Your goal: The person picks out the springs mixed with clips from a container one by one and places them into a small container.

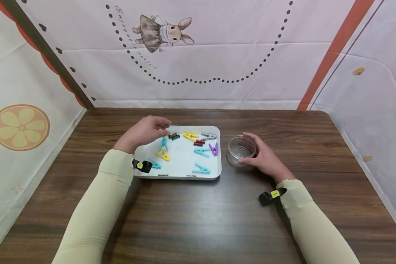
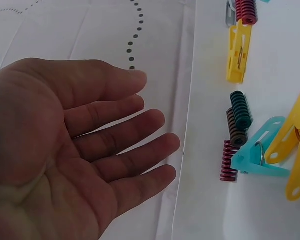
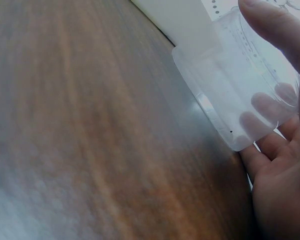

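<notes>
Over the back left corner of a white tray (image 1: 179, 159), my left hand (image 1: 144, 132) hovers with fingers loosely bent and nothing in them. Closest to its fingertips lie dark green and brown springs (image 1: 173, 136); the left wrist view shows a red spring (image 2: 229, 161) beside them. A light blue clothespin (image 1: 163, 143) and a yellow clothespin (image 1: 164, 155) lie just in front. Right of the tray, my right hand (image 1: 268, 161) holds a clear round container (image 1: 240, 151) by its side, thumb and fingers curved around it. The container stands upright on the table.
Elsewhere in the tray are red springs (image 1: 199, 143), a purple clothespin (image 1: 213, 149), a grey clothespin (image 1: 209, 136) and more light blue and yellow ones. The brown wooden table (image 1: 198, 216) meets a printed fabric backdrop (image 1: 217, 62) behind and at both sides.
</notes>
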Demonstrator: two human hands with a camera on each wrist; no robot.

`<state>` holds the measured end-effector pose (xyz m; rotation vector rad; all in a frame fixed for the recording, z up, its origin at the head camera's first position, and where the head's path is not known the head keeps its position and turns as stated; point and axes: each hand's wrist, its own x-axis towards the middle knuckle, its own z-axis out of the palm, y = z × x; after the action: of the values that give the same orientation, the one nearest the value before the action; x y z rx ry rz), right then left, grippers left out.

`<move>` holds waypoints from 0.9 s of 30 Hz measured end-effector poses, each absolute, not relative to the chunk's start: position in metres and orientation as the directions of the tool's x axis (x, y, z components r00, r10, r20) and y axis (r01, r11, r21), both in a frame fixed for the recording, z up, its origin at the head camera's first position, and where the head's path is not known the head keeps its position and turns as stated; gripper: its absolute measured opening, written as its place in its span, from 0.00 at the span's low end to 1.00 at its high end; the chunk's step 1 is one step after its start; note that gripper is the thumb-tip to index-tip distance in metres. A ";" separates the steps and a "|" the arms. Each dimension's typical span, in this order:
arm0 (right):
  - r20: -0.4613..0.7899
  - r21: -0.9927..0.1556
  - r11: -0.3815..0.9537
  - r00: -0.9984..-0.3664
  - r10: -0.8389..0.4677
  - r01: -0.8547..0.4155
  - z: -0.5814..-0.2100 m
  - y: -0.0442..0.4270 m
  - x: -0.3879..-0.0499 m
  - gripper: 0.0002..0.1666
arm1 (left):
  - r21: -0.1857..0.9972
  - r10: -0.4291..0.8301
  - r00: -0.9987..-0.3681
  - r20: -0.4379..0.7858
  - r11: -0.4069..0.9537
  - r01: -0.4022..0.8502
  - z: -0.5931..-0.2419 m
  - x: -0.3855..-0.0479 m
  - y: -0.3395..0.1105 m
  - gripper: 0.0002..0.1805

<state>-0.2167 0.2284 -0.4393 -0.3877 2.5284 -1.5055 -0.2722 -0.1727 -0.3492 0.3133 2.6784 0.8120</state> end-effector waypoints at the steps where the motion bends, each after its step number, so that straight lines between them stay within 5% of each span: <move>1: -0.015 -0.880 0.455 -0.951 -0.308 -0.134 -0.439 0.228 -0.217 0.57 | 0.561 0.297 -0.923 -0.246 0.820 0.115 -0.349 -0.273 -0.171 0.24; 27: -0.047 -0.876 0.472 -0.954 -0.294 -0.102 -0.440 0.228 -0.217 0.56 | 0.477 0.364 -0.878 -0.310 0.859 0.187 -0.362 -0.287 -0.152 0.23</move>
<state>-0.2173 0.2284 -0.4397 -0.3447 2.5258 -1.4830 -0.2865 -0.1520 -0.3619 0.4086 2.6392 0.6210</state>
